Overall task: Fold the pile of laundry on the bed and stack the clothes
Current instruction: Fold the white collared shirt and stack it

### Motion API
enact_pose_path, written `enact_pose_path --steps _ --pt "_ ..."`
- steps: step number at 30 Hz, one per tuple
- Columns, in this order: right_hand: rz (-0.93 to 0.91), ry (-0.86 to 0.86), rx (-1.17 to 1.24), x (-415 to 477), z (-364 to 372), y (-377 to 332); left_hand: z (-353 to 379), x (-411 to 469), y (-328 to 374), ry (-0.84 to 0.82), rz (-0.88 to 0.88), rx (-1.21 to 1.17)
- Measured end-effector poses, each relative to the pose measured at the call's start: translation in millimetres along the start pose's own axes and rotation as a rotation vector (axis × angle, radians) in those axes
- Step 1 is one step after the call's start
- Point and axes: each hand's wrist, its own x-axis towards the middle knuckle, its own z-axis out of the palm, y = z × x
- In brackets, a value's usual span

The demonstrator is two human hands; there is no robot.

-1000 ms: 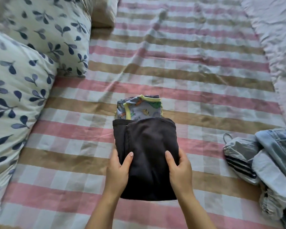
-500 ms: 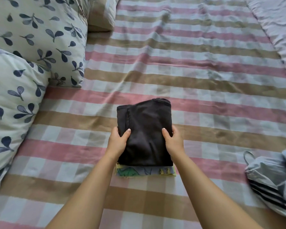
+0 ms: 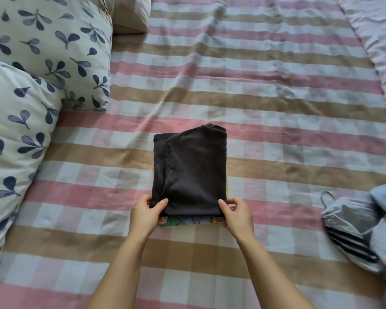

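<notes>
The left hand (image 3: 146, 214) and right hand (image 3: 237, 216) each pinch a near corner of the folded black cloth (image 3: 192, 170), grip tight. It lies on a colorful cloth (image 3: 187, 220) on the bed (image 3: 254, 108).

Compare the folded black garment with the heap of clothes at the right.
The black garment is folded into a flat rectangle; the heap lies crumpled. The black garment is plain dark; the heap is pale blue and grey with dark stripes. The left hand and right hand pinch the black garment's near corners; no hand touches the heap. Both lie on the bed.
</notes>
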Motion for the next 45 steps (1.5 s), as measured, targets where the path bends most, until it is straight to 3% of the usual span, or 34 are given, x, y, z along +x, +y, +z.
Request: enact_pose_path --steps 3,7,17,23,32,35,38,45 --pt "-0.017 0.003 -0.028 -9 -13 0 1 -12 1 0.157 0.091 0.227" --pt "-0.031 0.046 -0.020 -36 -48 12 18 -57 4 0.243 0.208 0.169" --pt "-0.060 0.258 0.145 -114 -220 76 170 -200 55 -0.288 0.524 0.189" --pt "-0.028 0.444 0.081 -131 -345 131 287 -275 85 -0.476 0.643 0.239" --pt "-0.003 0.650 -0.119 -105 -451 206 435 -329 98 -0.641 0.783 0.341" --pt "0.023 0.776 -0.392 -91 -473 234 480 -344 95 -0.740 0.767 0.389" --pt "0.053 0.805 -0.503 -80 -488 256 516 -361 91 -0.845 0.628 0.325" --pt "0.085 0.846 -0.518 -73 -509 277 557 -375 85 -0.671 0.356 0.139"
